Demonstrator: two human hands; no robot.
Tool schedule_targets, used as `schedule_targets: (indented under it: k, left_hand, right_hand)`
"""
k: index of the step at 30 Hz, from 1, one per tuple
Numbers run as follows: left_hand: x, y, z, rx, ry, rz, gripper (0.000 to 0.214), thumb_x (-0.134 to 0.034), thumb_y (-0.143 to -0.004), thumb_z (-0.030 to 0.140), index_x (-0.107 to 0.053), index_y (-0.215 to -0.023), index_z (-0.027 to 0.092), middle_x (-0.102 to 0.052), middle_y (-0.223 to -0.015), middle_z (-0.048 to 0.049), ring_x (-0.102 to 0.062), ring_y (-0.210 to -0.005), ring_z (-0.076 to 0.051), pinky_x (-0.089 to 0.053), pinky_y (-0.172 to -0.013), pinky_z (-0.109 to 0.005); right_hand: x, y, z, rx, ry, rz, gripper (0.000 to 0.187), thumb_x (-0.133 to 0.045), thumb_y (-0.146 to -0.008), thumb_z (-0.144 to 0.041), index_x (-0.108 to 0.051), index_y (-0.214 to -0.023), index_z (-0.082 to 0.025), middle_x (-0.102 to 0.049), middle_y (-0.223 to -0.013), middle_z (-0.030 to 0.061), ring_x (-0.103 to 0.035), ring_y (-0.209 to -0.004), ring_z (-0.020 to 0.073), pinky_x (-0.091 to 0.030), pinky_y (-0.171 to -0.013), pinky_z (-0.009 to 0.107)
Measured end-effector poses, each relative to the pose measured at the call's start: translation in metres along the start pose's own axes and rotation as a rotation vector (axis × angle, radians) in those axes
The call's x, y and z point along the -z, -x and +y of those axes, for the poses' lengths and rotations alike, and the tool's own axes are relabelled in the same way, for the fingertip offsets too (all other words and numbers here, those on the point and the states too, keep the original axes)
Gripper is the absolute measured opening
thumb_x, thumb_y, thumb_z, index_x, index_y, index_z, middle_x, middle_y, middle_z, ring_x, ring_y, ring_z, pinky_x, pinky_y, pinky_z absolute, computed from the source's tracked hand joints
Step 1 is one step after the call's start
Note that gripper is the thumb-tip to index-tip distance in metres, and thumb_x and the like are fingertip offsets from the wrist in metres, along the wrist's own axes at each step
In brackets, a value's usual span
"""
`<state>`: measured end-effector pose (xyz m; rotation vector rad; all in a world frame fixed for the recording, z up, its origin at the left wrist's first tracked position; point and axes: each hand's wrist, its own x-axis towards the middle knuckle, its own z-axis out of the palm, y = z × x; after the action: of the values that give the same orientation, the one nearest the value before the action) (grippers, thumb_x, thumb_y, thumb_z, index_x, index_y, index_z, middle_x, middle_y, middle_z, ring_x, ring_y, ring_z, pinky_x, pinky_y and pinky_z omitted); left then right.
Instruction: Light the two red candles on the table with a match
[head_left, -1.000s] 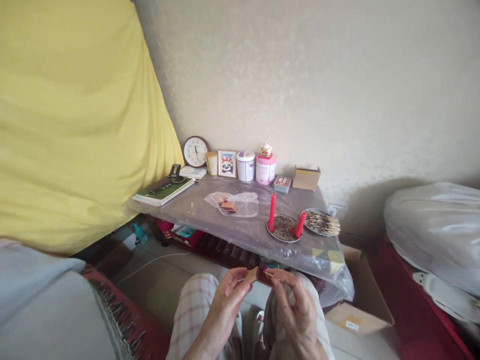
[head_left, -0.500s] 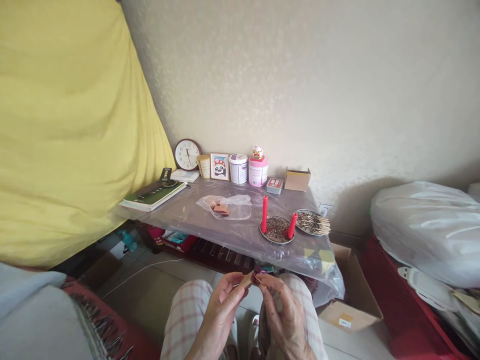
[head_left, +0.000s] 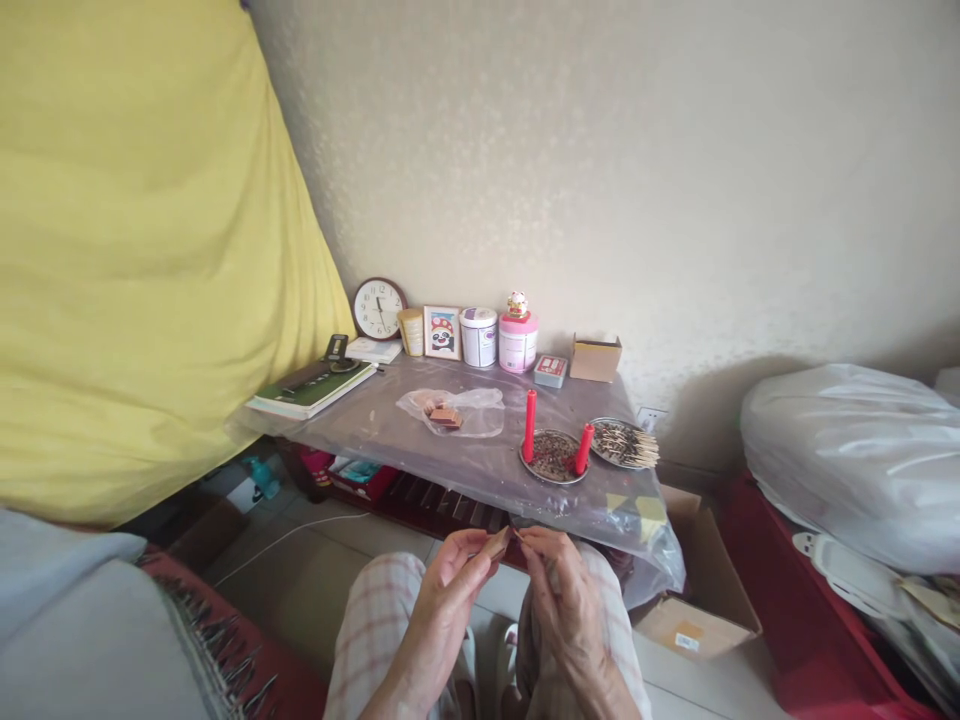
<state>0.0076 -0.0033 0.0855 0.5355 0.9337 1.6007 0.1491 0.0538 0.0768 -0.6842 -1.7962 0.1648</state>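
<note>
Above my knees, my left hand [head_left: 459,575] pinches a small flat brown piece of card [head_left: 497,543]. My right hand [head_left: 559,570] is closed close beside it, thumb and forefinger pinching a thin matchstick [head_left: 517,535] whose tip is at the card's edge. The fingers cover most of the stick. On the low table ahead, a clear plastic bag [head_left: 489,413] lies spread with similar brown pieces [head_left: 445,416] on it. Two red candles [head_left: 529,425] stand on a round metal plate [head_left: 555,481]. A second plate [head_left: 600,457] bears many pale sticks, some dark-ended.
The plastic-covered table [head_left: 360,430] holds a clock [head_left: 379,308], a framed panda picture [head_left: 442,333], lidded tubs [head_left: 478,338] and a green book [head_left: 311,391]. An open cardboard box [head_left: 701,625] sits on the floor to the right. Yellow cloth [head_left: 150,250] hangs at left.
Both hands have risen slightly, and the card and stick are still held close together. The view has shifted a little; the things on the table stay as they were.
</note>
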Motion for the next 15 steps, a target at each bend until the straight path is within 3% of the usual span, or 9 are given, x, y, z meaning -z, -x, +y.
schedule_targets:
  k: [4, 8, 11, 15]
  left_hand:
    - [-0.001, 0.0, 0.0, -0.008, -0.001, 0.016, 0.028, -0.081, -0.072, 0.037, -0.072, -0.092, 0.02, -0.077, -0.098, -0.0064, -0.064, -0.102, -0.023, -0.041, -0.099, -0.04]
    - [-0.001, 0.001, 0.0, -0.031, 0.032, -0.024, 0.024, -0.08, -0.075, 0.035, -0.072, -0.093, 0.02, -0.078, -0.098, -0.0057, -0.065, -0.1, -0.021, -0.041, -0.098, -0.039]
    - [-0.003, 0.003, 0.002, -0.039, 0.037, -0.034, 0.024, -0.079, -0.076, 0.034, -0.072, -0.093, 0.021, -0.078, -0.099, -0.0053, -0.065, -0.102, -0.021, -0.041, -0.099, -0.038]
    - [-0.003, 0.004, 0.007, -0.031, 0.007, -0.012, 0.026, -0.08, -0.075, 0.036, -0.073, -0.094, 0.021, -0.077, -0.1, -0.0057, -0.065, -0.104, -0.023, -0.041, -0.1, -0.039]
  right_hand:
    - [0.008, -0.006, -0.007, -0.014, 0.023, 0.051, 0.013, -0.054, -0.096, -0.014, -0.063, -0.099, -0.024, -0.075, -0.088, 0.0046, -0.074, -0.079, 0.0166, -0.063, -0.071, 0.025]
    - [0.016, -0.008, -0.017, 0.083, -0.018, -0.013, 0.015, -0.055, -0.095, -0.013, -0.062, -0.104, -0.023, -0.076, -0.095, 0.0063, -0.075, -0.086, 0.0168, -0.062, -0.076, 0.026]
    - [0.008, -0.008, -0.001, 0.094, 0.036, -0.058, 0.016, -0.052, -0.097, -0.015, -0.063, -0.101, -0.025, -0.078, -0.091, 0.0046, -0.076, -0.081, 0.0172, -0.062, -0.072, 0.026]
    - [0.002, -0.013, 0.022, -0.044, 0.156, 0.028, 0.015, -0.051, -0.098, -0.023, -0.065, -0.093, -0.024, -0.076, -0.078, 0.0015, -0.075, -0.067, 0.0166, -0.061, -0.063, 0.024]
